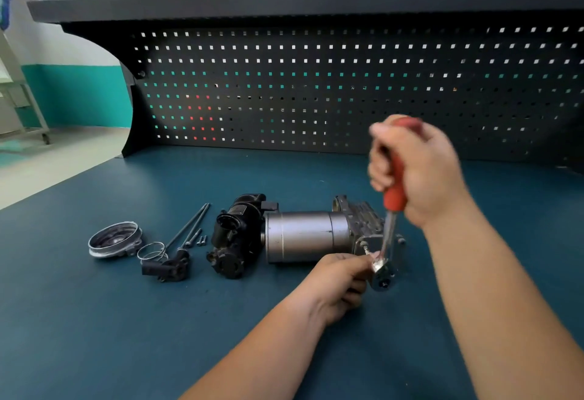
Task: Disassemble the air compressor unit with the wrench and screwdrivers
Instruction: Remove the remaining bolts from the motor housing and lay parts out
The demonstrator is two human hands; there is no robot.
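Observation:
The air compressor unit (306, 235) lies on its side on the blue bench, a silver cylinder with a finned metal head at its right end. My right hand (420, 172) grips a red-handled screwdriver (395, 191) held nearly upright, its shaft running down to a small metal fitting (380, 265) at the front right of the unit. My left hand (339, 282) pinches that fitting from the left, beside a screw that sticks out of the housing. The tip of the screwdriver is hidden at the fitting.
Left of the unit lie a black motor part (237, 235), two long bolts (189, 229), small screws (202, 240), a wire clip ring (151, 251), a small black connector piece (167, 268) and a round metal cover (115, 240). A dark pegboard (316, 92) stands behind the bench.

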